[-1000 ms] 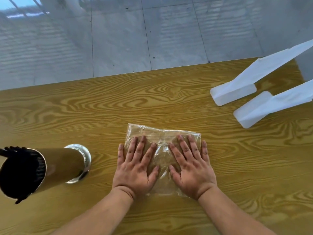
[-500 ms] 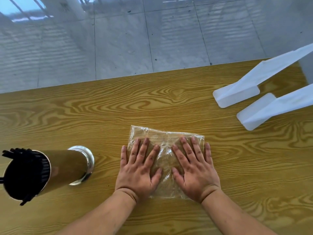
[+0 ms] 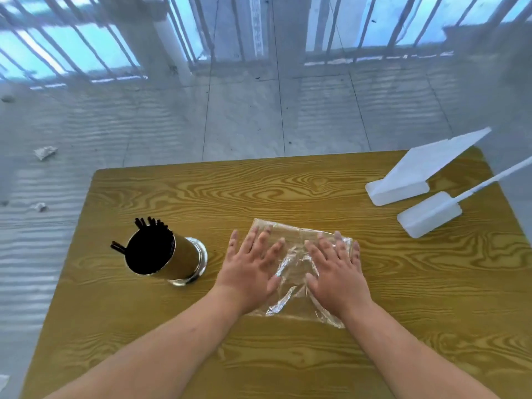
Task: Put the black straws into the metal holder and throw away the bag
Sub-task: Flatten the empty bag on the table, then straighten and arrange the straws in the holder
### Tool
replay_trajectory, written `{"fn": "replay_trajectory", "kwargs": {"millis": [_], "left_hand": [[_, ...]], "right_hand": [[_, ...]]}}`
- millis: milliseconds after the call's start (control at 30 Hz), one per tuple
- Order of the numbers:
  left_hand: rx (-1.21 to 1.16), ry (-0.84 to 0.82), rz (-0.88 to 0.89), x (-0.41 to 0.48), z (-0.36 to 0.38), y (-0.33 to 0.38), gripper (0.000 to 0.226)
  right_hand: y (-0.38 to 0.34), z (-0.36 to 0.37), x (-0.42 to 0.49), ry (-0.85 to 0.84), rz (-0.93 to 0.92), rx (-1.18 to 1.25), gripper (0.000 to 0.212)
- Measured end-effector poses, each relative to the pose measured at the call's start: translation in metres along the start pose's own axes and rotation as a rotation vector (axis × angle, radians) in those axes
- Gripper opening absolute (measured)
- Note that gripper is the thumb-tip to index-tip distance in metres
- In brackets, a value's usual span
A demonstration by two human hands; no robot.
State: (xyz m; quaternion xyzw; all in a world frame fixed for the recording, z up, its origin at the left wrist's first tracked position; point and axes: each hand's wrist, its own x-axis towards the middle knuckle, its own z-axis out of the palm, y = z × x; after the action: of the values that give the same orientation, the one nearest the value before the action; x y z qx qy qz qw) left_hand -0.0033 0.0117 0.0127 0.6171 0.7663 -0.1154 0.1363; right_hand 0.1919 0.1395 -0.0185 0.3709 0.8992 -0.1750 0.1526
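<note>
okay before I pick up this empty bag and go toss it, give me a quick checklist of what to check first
1. Black straws all in the metal holder: ok, none loose on the table.
2. Holder upright, clear of the bag: ok.
3. Clear plastic bag empty: ok, nothing shows through it.
4. Bag gripped: not ok, left hand and right hand lie flat and open on it.
5. Bin located: cannot tell, none in view.
</note>
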Motion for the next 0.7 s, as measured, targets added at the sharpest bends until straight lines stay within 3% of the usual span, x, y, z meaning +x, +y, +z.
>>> {"fn": "replay_trajectory", "kwargs": {"millis": [233, 500, 700], "left_hand": [[-0.049, 0.314, -0.087, -0.055, -0.064, -0.036, 0.079], [-0.14, 0.381, -0.346, -0.112, -0.076, -0.102, 0.084], [-0.331, 0.336, -0.597, -0.131, -0.057, -0.16, 0.098]], "right_hand": [[-0.06, -0.059, 0.001, 0.146, -0.159, 0.124, 0.08], [-0.149, -0.093, 0.011, 0.179, -0.375, 0.194, 0.072], [-0.196, -0.09, 0.023, 0.108, -0.334, 0.324, 0.07]]}}
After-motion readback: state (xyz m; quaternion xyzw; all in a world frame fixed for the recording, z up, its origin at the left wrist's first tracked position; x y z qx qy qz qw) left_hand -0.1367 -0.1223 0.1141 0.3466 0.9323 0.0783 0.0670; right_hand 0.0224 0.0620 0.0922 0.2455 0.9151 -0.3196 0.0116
